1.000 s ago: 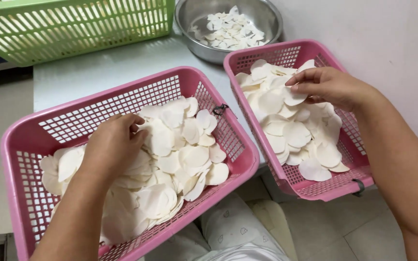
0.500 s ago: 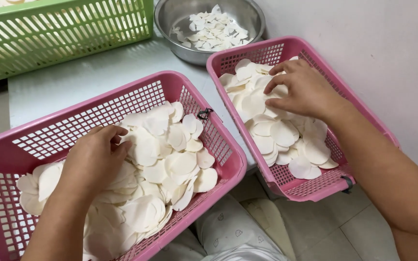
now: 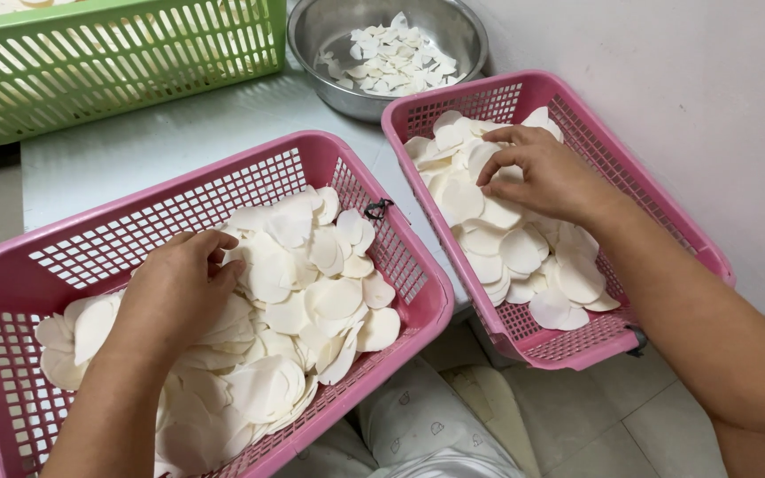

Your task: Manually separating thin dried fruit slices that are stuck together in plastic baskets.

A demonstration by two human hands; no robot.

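Two pink slotted baskets stand side by side, each holding several thin white round slices. My left hand (image 3: 179, 292) lies palm down on the slices (image 3: 320, 296) in the left basket (image 3: 223, 181), fingers curled over them. My right hand (image 3: 546, 173) rests on the slices (image 3: 506, 248) in the right basket (image 3: 613, 150), fingertips pinching at one near the far end. Whether either hand has a slice lifted clear of the heap cannot be made out.
A steel bowl (image 3: 453, 35) with smaller white pieces sits behind the right basket. A green slotted basket (image 3: 117, 57) stands at the back left on the grey tabletop (image 3: 161, 142). My knees in patterned cloth (image 3: 418, 425) show below; a pale wall (image 3: 666, 62) is on the right.
The view has shifted, so the baskets sit further right. My right hand has moved up the right basket toward its far end; my left hand stays on the left heap.
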